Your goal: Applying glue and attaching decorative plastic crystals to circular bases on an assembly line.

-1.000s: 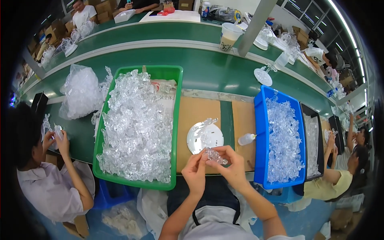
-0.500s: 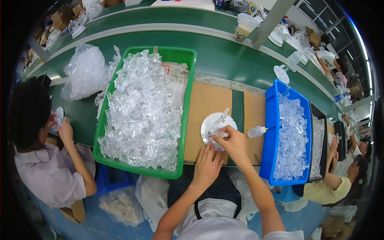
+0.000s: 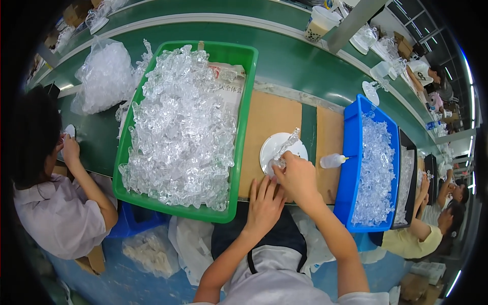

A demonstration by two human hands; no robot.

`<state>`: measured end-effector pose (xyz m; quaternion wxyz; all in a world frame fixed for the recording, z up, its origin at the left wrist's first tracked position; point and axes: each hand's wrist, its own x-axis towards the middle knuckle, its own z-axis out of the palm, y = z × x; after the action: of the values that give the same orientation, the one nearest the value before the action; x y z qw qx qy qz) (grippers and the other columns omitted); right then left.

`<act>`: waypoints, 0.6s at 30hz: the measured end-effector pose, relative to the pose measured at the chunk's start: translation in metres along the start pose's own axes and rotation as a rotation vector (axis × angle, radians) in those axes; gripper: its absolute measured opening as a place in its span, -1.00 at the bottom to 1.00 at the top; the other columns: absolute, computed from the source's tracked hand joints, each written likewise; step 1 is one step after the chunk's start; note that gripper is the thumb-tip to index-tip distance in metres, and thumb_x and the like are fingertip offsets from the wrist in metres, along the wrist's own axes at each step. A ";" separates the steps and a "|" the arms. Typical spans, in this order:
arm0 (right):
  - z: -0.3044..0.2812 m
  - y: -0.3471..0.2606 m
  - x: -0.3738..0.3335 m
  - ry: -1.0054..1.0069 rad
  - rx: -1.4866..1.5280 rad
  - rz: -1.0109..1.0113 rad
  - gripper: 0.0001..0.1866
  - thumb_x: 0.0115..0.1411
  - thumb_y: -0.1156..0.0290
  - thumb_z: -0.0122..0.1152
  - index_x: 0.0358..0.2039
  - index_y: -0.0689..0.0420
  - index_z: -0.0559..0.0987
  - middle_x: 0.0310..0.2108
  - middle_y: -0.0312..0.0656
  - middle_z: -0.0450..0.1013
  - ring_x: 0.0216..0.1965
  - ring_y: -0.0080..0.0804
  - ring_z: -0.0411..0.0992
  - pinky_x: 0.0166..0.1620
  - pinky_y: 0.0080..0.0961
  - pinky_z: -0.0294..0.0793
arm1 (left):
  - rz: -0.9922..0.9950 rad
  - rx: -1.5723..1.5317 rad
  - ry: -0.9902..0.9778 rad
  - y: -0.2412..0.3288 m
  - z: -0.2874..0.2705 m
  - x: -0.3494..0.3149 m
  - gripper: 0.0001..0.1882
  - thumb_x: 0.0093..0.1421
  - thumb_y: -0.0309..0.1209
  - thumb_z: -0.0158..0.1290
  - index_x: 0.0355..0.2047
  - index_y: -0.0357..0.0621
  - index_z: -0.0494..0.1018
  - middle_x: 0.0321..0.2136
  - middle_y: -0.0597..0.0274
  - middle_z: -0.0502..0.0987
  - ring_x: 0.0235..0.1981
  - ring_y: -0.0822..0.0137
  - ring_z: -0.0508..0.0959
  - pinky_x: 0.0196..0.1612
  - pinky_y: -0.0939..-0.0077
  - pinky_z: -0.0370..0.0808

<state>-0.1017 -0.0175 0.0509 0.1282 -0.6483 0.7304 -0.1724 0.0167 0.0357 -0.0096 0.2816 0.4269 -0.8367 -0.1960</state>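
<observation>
In front of me a round white disc point(image 3: 270, 148) lies on a brown cardboard sheet point(image 3: 277, 112). A clear plastic piece point(image 3: 291, 140) with a knobbly arm rises slantwise from the disc. My right hand point(image 3: 299, 178) is over the disc's near right side, its fingers pinched on clear plastic at the disc's middle; the fingers hide part of it. With fingers stretched and a little apart, my left hand point(image 3: 263, 206) rests at the disc's near edge. Just right of the disc, a small white squeeze bottle point(image 3: 333, 161) lies on its side, its tip toward the blue bin.
A green tray point(image 3: 244, 132) heaped with clear plastic pieces stands left. On the right are a blue bin point(image 3: 352, 152) of small clear parts and a black bin point(image 3: 410, 183). Co-workers sit on both sides. A cup point(image 3: 321, 24) stands at the back; a stuffed plastic bag point(image 3: 104, 76) lies far left.
The whole view has shifted slightly. My right hand has turned over the disc, its back now more upward, and the clear piece stands at a steeper slant. My left hand stays at the near edge.
</observation>
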 end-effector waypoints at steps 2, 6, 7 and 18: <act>-0.004 -0.011 0.004 -0.079 -0.159 -0.036 -0.76 -0.03 0.32 0.21 -0.47 0.24 0.47 -0.55 0.06 0.48 -0.51 0.02 0.48 -0.40 -0.21 0.48 | 0.005 -0.002 -0.008 -0.001 0.001 -0.001 -0.67 0.10 -0.35 0.08 -0.10 -0.14 0.44 0.01 0.00 0.32 0.14 0.00 0.24 0.18 -0.14 0.10; -0.001 -0.006 0.008 -0.129 -0.246 -0.035 -0.71 -0.08 0.26 0.27 -0.48 0.24 0.49 -0.57 0.05 0.48 -0.51 -0.02 0.48 -0.40 -0.23 0.47 | 0.009 0.046 -0.015 -0.001 0.001 -0.004 -0.56 0.09 -0.31 0.08 0.00 -0.13 0.37 0.04 0.03 0.31 0.18 0.07 0.21 0.21 -0.15 0.04; -0.001 0.000 0.008 -0.097 -0.146 -0.042 -0.70 -0.08 0.25 0.27 -0.49 0.24 0.49 -0.57 0.06 0.48 -0.51 0.00 0.48 -0.40 -0.22 0.47 | 0.001 0.051 -0.017 -0.001 0.002 -0.004 -0.55 0.10 -0.30 0.08 0.01 -0.13 0.37 0.06 0.03 0.30 0.19 0.08 0.20 0.21 -0.16 0.04; 0.006 0.007 0.005 -0.062 0.145 0.037 -0.69 -0.09 0.25 0.24 -0.42 0.24 0.49 -0.60 0.07 0.47 -0.51 0.05 0.47 -0.38 -0.18 0.47 | -0.055 -0.006 -0.002 -0.021 -0.014 0.001 -0.48 0.09 -0.27 0.09 0.08 -0.09 0.35 0.21 -0.13 0.10 0.26 -0.06 0.07 0.23 -0.14 0.01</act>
<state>-0.1060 -0.0227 0.0428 0.2004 -0.6286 0.7237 -0.2022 0.0379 0.0215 -0.0104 0.2766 0.4489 -0.8242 -0.2067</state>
